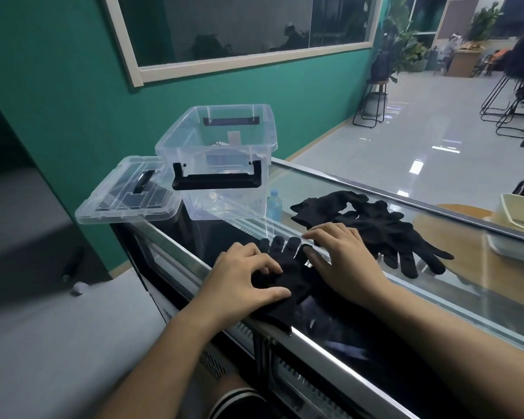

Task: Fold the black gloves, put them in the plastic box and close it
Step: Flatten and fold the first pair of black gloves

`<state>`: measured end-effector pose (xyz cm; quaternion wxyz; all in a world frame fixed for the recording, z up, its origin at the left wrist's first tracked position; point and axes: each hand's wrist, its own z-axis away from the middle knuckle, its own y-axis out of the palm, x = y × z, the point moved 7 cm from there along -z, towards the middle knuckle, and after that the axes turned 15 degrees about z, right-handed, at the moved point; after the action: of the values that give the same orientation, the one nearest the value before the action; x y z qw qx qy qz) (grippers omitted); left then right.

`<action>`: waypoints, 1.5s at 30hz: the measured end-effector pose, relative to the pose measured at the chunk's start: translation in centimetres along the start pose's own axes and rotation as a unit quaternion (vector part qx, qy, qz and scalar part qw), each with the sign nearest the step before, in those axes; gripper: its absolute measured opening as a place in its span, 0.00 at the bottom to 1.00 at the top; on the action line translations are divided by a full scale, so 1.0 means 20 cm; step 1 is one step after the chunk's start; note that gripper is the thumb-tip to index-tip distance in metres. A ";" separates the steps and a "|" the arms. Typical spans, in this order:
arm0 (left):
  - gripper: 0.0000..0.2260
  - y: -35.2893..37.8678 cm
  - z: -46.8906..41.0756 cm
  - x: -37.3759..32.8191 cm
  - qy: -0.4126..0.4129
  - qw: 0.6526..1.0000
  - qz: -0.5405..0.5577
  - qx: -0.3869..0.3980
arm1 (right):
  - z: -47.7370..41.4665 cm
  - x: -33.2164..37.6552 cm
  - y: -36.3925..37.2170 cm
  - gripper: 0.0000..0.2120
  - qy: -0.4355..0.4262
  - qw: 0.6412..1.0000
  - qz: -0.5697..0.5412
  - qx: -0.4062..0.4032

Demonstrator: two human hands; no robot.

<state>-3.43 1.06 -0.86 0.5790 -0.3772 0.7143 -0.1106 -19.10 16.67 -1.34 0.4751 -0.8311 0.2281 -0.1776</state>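
Teal wall and a framed window fill the upper left of the frame, with a glossy tiled floor running off to the upper right. Across the middle runs a glass-topped counter [360, 189] edged in metal. Low in the centre, one black glove [288, 282] lies flat on the glass, its fingertips pointing up-frame. The left hand [242, 279] presses on its left side, fingers curled down onto the fabric, thumb laid across the cuff end. The right hand [342, 261] rests flat and spread on its right side (neither hand is pinching anything). Just right of centre, more black gloves [375, 225] sit in a loose pile. Above centre stands the clear plastic box [221, 158], uncovered, black handle facing the camera. Its lid [127, 192] lies beside it at left, overhanging the counter's end.
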 end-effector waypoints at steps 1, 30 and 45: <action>0.19 0.00 -0.01 0.00 0.003 1.000 -0.006 -0.001 | 0.00 0.01 -0.01 0.14 -0.009 1.000 -0.014 0.002; 0.19 0.05 -0.06 0.01 0.025 0.995 -0.094 -0.036 | -0.29 -0.09 0.09 0.13 0.091 0.984 0.152 0.016; 0.14 -0.02 -0.05 0.04 -0.029 0.993 0.096 -0.058 | -0.30 0.01 -0.31 0.04 0.123 0.972 -0.182 -0.088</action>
<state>-4.25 -0.06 -0.85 0.5843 -0.3432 0.7354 -0.0018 -20.64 15.05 7.02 0.3280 -0.8691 0.1446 -0.3408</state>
